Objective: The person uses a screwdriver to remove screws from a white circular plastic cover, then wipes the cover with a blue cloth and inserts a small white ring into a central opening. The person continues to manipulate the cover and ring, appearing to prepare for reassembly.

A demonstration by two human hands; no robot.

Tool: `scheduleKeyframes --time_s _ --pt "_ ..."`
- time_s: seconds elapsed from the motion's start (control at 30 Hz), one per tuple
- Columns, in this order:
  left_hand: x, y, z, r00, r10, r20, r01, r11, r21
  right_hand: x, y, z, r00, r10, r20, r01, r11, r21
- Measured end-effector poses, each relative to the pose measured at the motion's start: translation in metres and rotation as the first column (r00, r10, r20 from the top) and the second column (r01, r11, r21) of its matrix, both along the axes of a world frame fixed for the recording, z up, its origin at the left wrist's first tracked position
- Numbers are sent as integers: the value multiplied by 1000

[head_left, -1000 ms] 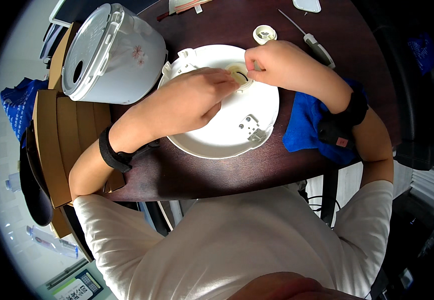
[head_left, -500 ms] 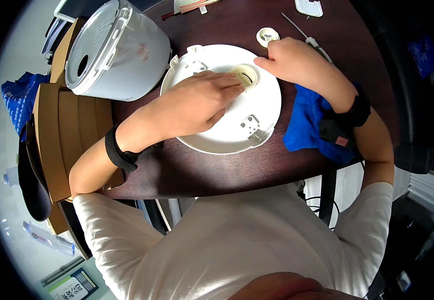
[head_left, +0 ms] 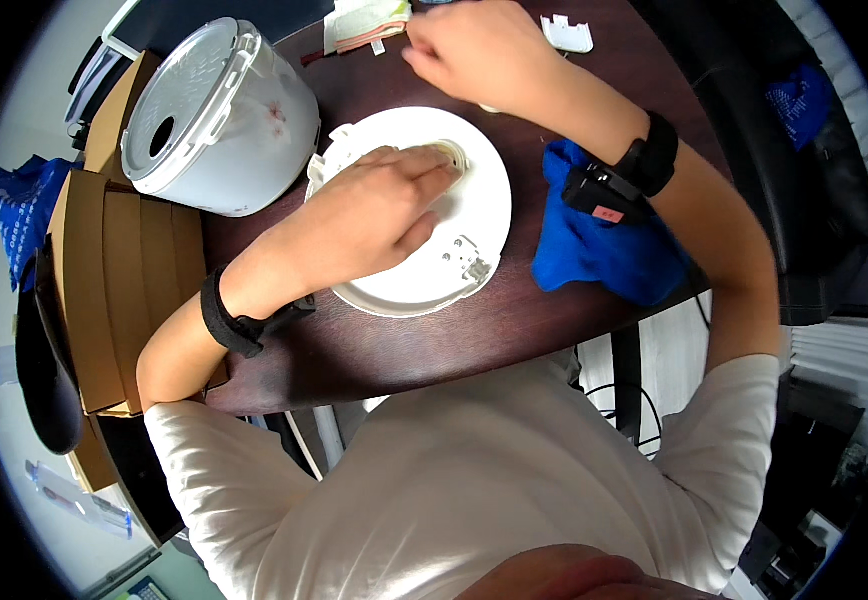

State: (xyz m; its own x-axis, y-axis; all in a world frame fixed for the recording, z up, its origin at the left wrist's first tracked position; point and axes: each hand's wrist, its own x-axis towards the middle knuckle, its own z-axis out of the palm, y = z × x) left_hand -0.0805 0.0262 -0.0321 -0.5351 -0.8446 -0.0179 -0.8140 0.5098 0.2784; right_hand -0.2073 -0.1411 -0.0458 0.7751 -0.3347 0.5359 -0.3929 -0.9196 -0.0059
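1. Since half a second ago the right hand [head_left: 474,50] has left the white lid [head_left: 474,235] and gone to the far edge of the counter [head_left: 374,350]; the left hand [head_left: 374,215] has stayed on the lid.
2. Nearest lies the lid, one round white disc, flat on the dark counter in front of the person, inner face up as I judge it, so the fittings can be reached.
3. The left hand lies palm down across the lid. Its fingers [head_left: 424,165] are stretched almost flat and grip nothing; the tips rest at the ring [head_left: 451,155] near the lid's far edge. The flat press seems to be there to keep the lid from sliding.
4. One small metal clip [head_left: 472,268] shows on the lid's near right part.
5. One blue cloth [head_left: 604,240] lies bunched just right of the lid, under the right forearm.
6. Each wrist carries one black band, two in all.
7. Left of the lid one white cooker [head_left: 219,120] stands tilted, lidless, touching or nearly touching the lid's rim.
8. Farthest off, the right hand hovers with its fingers curled; I cannot tell whether they pinch anything. Beside it lie one folded cloth [head_left: 364,25] and one small white part [head_left: 566,32].
9. Off the counter's left edge stand cardboard boxes [head_left: 94,270]; their count is unclear.
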Motion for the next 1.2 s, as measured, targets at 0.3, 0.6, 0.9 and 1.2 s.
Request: scheduleKeyframes --time_s 0.3,0.6,0.9,1.2 --pt "-76 11 18 502 211 -839 29 965 260 8 8 86 337 -321 885 -818 366 444" --pt "-84 20 31 375 388 -842 -126 921 368 13 35 120 105 -530 841 -941 220 256" --pt "-81 15 26 461 329 -824 -161 944 287 3 10 105 254 -529 809 -798 -587 -134" --pt "-72 15 21 479 365 -798 -67 922 382 9 8 88 195 -568 800 -949 -314 9"
